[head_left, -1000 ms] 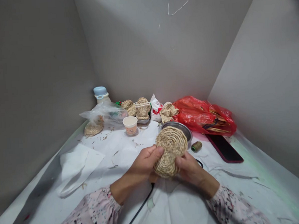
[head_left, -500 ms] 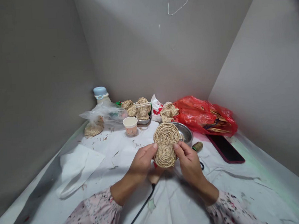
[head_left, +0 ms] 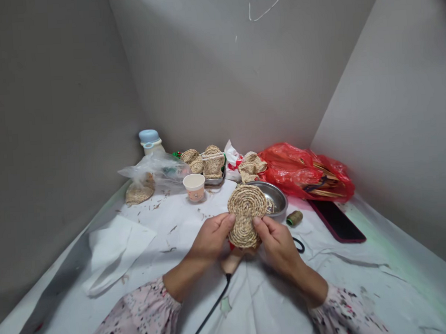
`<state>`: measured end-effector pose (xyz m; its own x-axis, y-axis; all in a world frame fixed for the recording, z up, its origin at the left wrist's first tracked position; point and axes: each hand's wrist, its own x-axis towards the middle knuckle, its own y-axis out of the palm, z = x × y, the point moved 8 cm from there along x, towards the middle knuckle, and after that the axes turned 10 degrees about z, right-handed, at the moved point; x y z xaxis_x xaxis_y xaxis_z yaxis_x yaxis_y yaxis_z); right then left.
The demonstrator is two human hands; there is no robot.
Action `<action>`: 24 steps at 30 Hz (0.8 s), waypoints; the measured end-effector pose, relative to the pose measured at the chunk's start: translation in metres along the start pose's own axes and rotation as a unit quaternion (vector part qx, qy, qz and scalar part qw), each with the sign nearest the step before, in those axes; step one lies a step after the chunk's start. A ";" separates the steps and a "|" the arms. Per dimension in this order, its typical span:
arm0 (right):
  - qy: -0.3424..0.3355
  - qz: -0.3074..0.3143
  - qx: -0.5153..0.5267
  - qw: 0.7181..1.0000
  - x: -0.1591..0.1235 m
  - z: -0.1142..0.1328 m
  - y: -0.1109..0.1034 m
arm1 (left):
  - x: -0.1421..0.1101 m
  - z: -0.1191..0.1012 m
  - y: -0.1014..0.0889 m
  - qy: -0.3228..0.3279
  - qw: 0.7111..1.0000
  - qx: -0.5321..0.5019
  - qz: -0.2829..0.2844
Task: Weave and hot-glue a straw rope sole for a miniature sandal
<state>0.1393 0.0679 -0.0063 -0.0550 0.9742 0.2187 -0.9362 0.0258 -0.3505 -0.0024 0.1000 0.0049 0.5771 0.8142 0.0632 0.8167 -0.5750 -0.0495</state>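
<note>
Between my two hands is a woven straw piece (head_left: 247, 215) shaped like a figure eight, with coiled, braided rounds facing me. My left hand (head_left: 211, 237) pinches its left edge at the narrow waist. My right hand (head_left: 279, 241) grips the opposite edge, thumb on the front face. Behind and below the piece lies a tool with a wooden handle (head_left: 232, 262) and a black cord (head_left: 211, 312); its far end is hidden. A steel bowl (head_left: 279, 196) with straw bits stands just beyond my right hand, beside a spool of olive thread (head_left: 295, 218).
At the back are more woven straw pieces (head_left: 213, 162), a clear plastic bag (head_left: 157, 165), a blue-lidded bottle (head_left: 150, 141) and a red plastic bag (head_left: 294, 168) of straw. A paper cup (head_left: 194, 188) stands mid-table. A phone (head_left: 340, 220) lies right, white cloth (head_left: 118, 247) left.
My right hand has shifted slightly left, its thumb further onto the woven piece. The piece has turned a little, and more of the bowl and spool shows.
</note>
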 end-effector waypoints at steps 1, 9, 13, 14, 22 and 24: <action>0.000 -0.002 -0.023 1.000 0.000 0.000 0.000 | 0.000 0.000 0.000 0.000 1.000 0.015 -0.003; -0.036 -0.047 -0.150 0.987 -0.005 0.012 -0.003 | -0.005 -0.003 0.005 -0.004 0.994 0.106 -0.027; -0.064 -0.064 -0.178 0.980 -0.008 0.021 -0.006 | -0.009 -0.007 0.007 0.000 0.991 0.132 -0.040; -0.069 -0.067 -0.180 0.979 -0.009 0.023 -0.006 | -0.010 -0.008 0.007 0.003 0.990 0.135 -0.044; -0.081 -0.079 -0.168 0.979 -0.015 0.027 -0.007 | -0.016 -0.016 0.010 0.006 0.990 0.127 -0.058; -0.079 -0.078 -0.162 0.981 -0.015 0.027 -0.006 | -0.016 -0.016 0.011 0.008 0.990 0.126 -0.059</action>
<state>0.1369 0.0468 0.0172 0.0023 0.9065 0.4221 -0.7795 0.2661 -0.5671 -0.0027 0.0798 0.0192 0.4784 0.8726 0.0984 0.8532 -0.4353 -0.2874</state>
